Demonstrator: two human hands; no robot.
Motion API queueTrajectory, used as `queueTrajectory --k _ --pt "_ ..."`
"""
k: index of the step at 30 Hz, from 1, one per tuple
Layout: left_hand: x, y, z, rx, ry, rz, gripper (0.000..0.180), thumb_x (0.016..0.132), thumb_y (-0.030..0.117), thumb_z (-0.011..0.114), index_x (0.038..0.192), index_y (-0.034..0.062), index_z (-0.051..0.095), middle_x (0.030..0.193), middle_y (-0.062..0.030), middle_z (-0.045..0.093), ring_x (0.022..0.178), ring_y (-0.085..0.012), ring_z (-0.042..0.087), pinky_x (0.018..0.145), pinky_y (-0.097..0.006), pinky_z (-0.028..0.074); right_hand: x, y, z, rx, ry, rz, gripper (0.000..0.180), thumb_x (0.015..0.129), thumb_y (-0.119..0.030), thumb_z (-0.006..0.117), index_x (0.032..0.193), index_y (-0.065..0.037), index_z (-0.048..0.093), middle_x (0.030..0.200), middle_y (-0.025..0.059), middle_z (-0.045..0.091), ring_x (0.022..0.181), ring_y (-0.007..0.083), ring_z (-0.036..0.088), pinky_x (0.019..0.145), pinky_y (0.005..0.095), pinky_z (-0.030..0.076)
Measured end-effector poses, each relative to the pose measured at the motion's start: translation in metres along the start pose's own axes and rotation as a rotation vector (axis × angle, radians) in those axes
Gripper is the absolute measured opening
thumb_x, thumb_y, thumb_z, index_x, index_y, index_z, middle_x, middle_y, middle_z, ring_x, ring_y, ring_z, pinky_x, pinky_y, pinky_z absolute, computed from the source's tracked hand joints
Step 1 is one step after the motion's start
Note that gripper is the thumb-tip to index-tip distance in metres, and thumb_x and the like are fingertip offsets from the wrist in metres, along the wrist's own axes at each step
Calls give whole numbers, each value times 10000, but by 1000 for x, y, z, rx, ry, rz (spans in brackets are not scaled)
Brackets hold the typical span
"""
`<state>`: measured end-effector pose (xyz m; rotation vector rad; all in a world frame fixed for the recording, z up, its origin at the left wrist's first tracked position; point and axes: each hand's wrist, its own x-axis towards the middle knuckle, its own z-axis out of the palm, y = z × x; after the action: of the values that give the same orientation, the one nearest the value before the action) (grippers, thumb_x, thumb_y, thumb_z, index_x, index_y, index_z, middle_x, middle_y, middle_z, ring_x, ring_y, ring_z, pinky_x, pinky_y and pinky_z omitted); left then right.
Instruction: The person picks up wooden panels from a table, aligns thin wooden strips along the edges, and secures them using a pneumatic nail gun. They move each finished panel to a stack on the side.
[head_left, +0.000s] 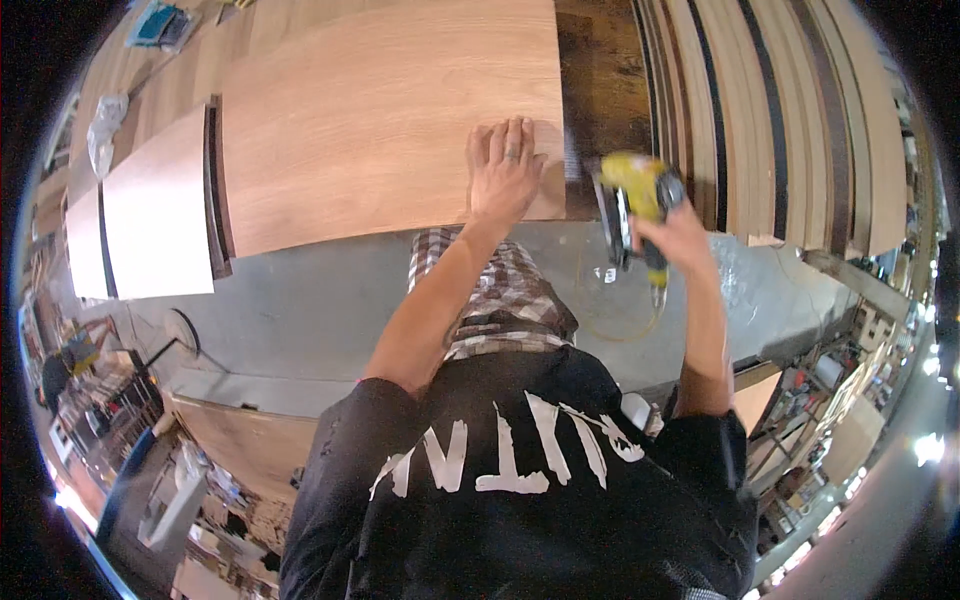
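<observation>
My left hand (505, 172) lies flat with its fingers stretched out on a wide light-brown wooden panel (380, 120), close to the panel's right edge. In my right hand (678, 238) is a yellow and black nail gun (635, 190), gripped by its handle and slightly blurred. The nail gun is held upright just off the panel's right edge, over a gap where a dark stained surface (603, 90) shows. From the bottom of its handle a thin yellowish air hose (640, 328) hangs in a loop.
Stacked light and dark boards (800, 130) stand to the right of the gap. At the left, pale panels (155, 205) lie beside the big panel, with a clear plastic bag (106, 125) and a blue packet (158, 25) beyond. Grey floor (310, 300) shows below; scraps and clutter lie at both sides.
</observation>
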<state>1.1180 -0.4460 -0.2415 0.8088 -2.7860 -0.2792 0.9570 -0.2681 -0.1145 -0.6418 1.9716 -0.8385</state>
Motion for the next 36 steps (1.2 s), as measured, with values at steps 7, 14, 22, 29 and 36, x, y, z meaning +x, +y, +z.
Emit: queueTrajectory --k 7,14,22,29,36 --pt "1 -3 1 -10 55 5 557 956 371 453 1397 37 389 1380 -123 432 1287 -291 381 1112 -549 197 -54 -4 50 43 78 208 290 861 -246 686 1039 -18 661 574 20 569 459 103 533 460 285 439" --pt "0 -3 5 -27 11 -14 553 980 372 392 1414 31 362 1426 -130 412 1330 -290 361 1111 -583 161 -44 -2 58 -138 9 243 322 854 -290 687 1018 -14 665 592 50 602 463 115 555 474 297 454" --pt "-1 -2 -1 -35 44 -10 563 960 383 442 1393 26 390 1406 -123 429 1306 -282 382 1118 -548 185 -45 4 62 -130 33 233 350 834 -302 695 1013 -2 665 646 85 635 515 162 612 530 321 494" --pt "-1 4 3 -31 41 -7 561 954 371 463 1390 24 394 1389 -119 437 1296 -285 388 1112 -556 186 -49 20 72 -427 180 311 465 770 -368 733 966 47 657 815 204 686 813 330 691 697 395 527" --pt "-4 -5 2 -130 76 28 536 951 334 483 1372 12 405 1381 -158 418 1295 -309 370 1109 -546 211 -45 14 67 -273 168 316 474 778 -357 742 987 57 645 758 150 678 672 280 674 637 375 524"
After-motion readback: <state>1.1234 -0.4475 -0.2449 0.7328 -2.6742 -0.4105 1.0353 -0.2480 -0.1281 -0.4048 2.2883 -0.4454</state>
